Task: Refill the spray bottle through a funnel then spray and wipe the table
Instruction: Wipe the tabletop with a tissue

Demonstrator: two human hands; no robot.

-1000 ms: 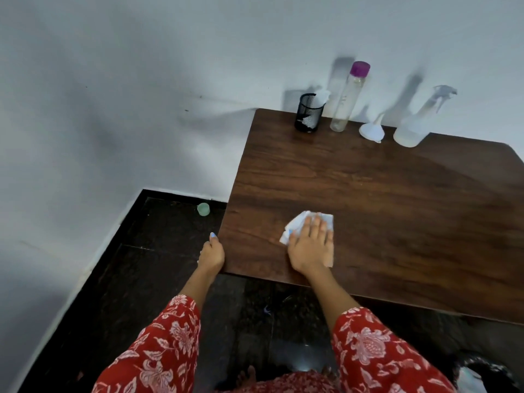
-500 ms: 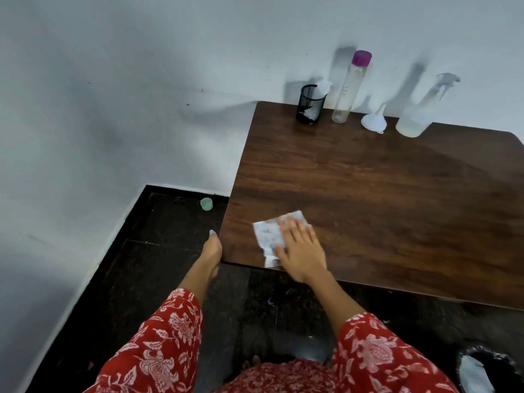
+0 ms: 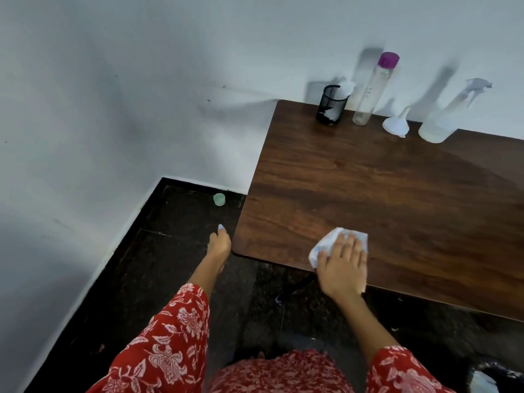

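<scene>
My right hand (image 3: 341,268) is flat, palm down, fingers spread, pressing a white crumpled tissue (image 3: 326,245) onto the table (image 3: 382,199). Lower centre of frame, right at the table's near edge. Tissue sticks out past my fingertips toward the top and to the left of the hand; the rest is under the palm.

My left hand (image 3: 219,243) is at the table's near left corner, just left of the edge, lower centre-left of frame. Fingers curled together, thumb pointing up. Looks to touch the corner, but I can't tell if it grips the edge or just rests against it. Nothing visible in it.

Spray bottle (image 3: 442,120): upper right of frame, at the table's far edge against the wall (image 3: 141,80), trigger head on, clear liquid low in the body. White funnel (image 3: 396,124) just left of it, wide end down on the table, spout up. Left of that a tall clear bottle (image 3: 371,89) with a purple cap, upright, nearly empty as far as I can see. Further left a black mesh cup (image 3: 330,104) with white paper sticking out, near the far left corner. All four well apart from my hands.

Dark floor (image 3: 170,265) left of the table; a small pale green cap (image 3: 219,199) lies on it near the wall, centre-left of frame. Red floral sleeves (image 3: 170,344) at the bottom.
</scene>
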